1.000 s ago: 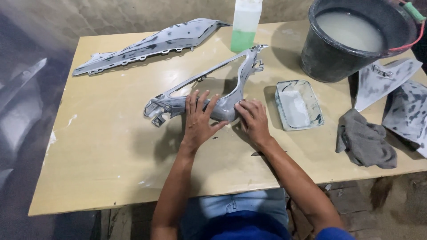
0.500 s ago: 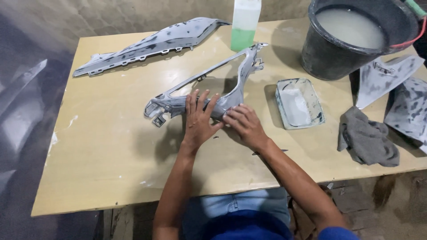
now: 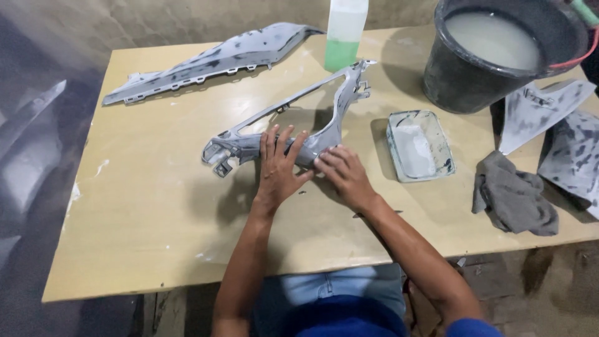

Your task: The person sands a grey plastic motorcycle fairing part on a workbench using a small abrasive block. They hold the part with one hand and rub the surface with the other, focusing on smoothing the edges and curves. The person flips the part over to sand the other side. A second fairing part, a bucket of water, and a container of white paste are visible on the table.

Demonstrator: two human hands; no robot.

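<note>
The right hand (image 3: 345, 176) has moved a little left along the grey plastic frame part (image 3: 293, 125) at mid-table, fingers close together, pressing its near edge. The left hand (image 3: 278, 167) stays flat on it, fingers spread wide. Farther right, the small tray (image 3: 419, 145) and black bucket (image 3: 499, 56) have not moved.

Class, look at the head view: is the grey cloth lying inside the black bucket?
No, the grey cloth lies crumpled on the table, in front of the black bucket, which holds only cloudy liquid.

One package only: translucent plastic bottle (image 3: 345, 32), rectangular, green liquid in its lower part, upright at table's far edge, well beyond both hands. No labels readable, no screens.
</note>
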